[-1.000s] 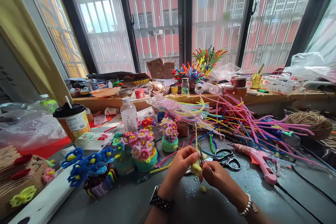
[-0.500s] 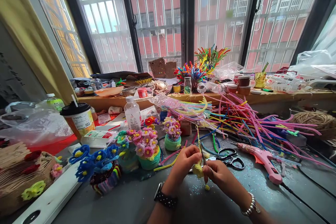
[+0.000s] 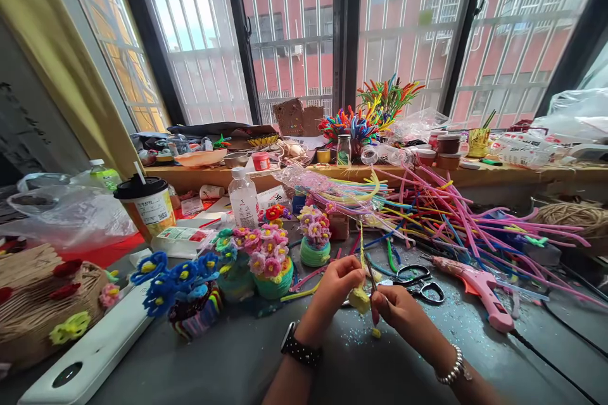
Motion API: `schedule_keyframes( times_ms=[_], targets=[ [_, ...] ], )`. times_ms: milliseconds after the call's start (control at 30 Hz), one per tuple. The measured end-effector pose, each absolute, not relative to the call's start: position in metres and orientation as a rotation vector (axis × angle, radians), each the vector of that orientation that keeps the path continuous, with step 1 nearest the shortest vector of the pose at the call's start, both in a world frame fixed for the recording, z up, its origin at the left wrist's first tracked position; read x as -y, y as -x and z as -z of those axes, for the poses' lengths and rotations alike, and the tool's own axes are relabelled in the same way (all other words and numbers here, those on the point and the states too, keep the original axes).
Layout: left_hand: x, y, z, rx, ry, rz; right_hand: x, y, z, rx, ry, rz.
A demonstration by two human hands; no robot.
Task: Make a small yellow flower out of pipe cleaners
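My left hand (image 3: 346, 280), with a black watch on its wrist, pinches a fuzzy yellow piece (image 3: 360, 300) from which a thin yellow strand (image 3: 361, 240) stands up. My right hand (image 3: 398, 307), with a beaded bracelet, is closed around slim dark tweezers (image 3: 369, 272), whose tips point up beside the strand. The two hands are close together above the grey table (image 3: 351, 367). A small yellow bit (image 3: 376, 333) lies just below them. Black-handled scissors (image 3: 431, 292) lie to the right, behind my right hand.
A pink glue gun (image 3: 482, 291) with a black cord lies at the right. Pipe cleaners (image 3: 456, 221) sprawl behind it. Left of my hands are fuzzy flower pots (image 3: 273, 278), a blue flower pot (image 3: 196, 316), a clear bottle (image 3: 243, 199) and a lidded cup (image 3: 147, 205).
The view has shifted slightly, so most objects sit a little further right. The tweezers stand a little higher and more upright by the strand. Both hands keep their hold.
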State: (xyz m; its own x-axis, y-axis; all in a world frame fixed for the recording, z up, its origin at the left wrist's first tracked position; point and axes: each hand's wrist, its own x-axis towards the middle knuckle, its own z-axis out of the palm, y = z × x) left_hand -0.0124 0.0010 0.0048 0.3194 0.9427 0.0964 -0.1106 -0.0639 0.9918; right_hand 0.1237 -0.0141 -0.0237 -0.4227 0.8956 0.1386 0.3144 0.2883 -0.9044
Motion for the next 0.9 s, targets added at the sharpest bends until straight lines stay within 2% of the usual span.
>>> schedule_keyframes(
  times_ms=[300,900],
  targets=[
    [-0.0039,0.0122,0.0022,-0.815,-1.404,-0.979,0.0157,-0.1219,0.0258,1.903,1.041,-1.116],
    [-0.0064,0.0132,-0.0029,-0.874,-1.32,-1.124,0.0128,-0.1226,0.0279,1.741,1.24,-0.909]
  ],
)
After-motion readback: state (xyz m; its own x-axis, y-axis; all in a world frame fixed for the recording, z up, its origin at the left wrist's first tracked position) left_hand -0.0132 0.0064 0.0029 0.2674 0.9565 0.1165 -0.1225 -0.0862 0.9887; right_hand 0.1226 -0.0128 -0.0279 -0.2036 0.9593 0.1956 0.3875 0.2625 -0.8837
